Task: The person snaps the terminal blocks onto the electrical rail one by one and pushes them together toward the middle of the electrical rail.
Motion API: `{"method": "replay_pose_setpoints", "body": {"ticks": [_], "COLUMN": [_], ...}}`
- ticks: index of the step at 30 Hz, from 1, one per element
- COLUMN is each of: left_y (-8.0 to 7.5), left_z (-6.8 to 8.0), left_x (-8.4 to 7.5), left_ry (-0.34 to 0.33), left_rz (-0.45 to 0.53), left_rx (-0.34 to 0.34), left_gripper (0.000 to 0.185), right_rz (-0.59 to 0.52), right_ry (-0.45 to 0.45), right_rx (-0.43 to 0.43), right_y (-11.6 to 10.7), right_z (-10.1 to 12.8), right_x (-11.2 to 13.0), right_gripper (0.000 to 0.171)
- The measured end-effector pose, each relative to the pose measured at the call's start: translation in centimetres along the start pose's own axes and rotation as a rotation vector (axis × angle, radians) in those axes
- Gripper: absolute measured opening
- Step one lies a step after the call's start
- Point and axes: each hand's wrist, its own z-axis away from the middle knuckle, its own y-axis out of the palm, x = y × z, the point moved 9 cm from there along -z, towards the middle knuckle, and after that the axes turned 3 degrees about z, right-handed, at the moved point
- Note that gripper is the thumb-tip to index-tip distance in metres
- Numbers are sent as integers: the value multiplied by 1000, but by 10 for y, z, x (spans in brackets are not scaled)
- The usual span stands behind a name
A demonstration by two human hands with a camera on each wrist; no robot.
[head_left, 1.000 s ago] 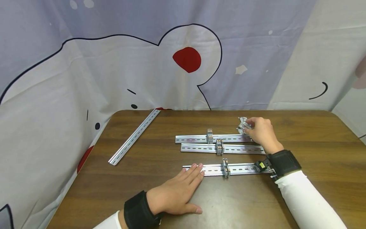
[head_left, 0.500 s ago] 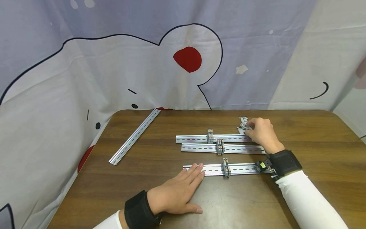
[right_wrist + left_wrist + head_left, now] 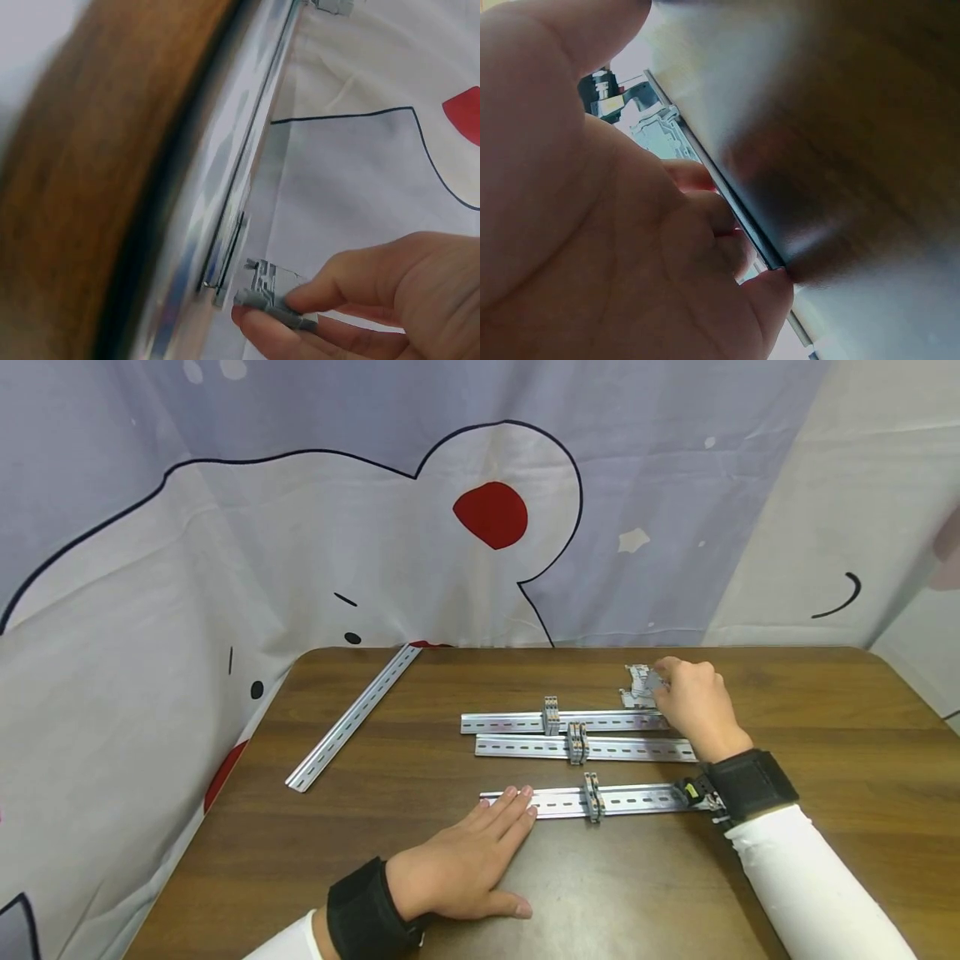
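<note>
My left hand (image 3: 461, 864) lies flat, fingers straight, over the left end of the nearest slotted metal DIN rail (image 3: 637, 802). That rail carries a few grey terminal blocks (image 3: 593, 797) near its middle. At the back right, my right hand (image 3: 696, 702) pinches a grey terminal block (image 3: 277, 309) between thumb and fingers. Beside it lies a small pile of loose terminal blocks (image 3: 636, 693), partly behind the fingers. In the left wrist view the palm covers much of the picture, with fingertips at the rail's edge (image 3: 724, 187).
Two more DIN rails, a rear one (image 3: 498, 724) and a middle one (image 3: 517, 747), lie close together, each with terminal blocks clipped on. A bare rail (image 3: 352, 718) lies slanted at the left of the wooden table (image 3: 375, 827). A printed cloth (image 3: 337, 543) hangs behind.
My right hand has moved slightly back and to the right from the pile, with a terminal block now in its fingers. The left hand stays in place.
</note>
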Motion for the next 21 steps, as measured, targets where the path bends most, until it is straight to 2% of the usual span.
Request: {"method": "replay_pose_setpoints", "body": {"ticks": [5,9,17,21], "left_y": [-1,-1,-1,-1], "left_z": [1,0,1,1], "left_x": [0,0,-1,0], "left_ry": [-1,-1,1,0], "left_rz": [7,18,27,41], "left_rx": [-3,0,4,6], "left_gripper": [98,98,98,98], "right_rz": [-25,-37,-98,-108], "right_ry": [-46,-71,-15,-55], "right_rx": [-27,-2,84,81], "right_y": [-8,-12,-26,-38], "right_z": [0,-1,7,12], "right_x": [3,8,12,19], "right_gripper": [40,39,41,29]}}
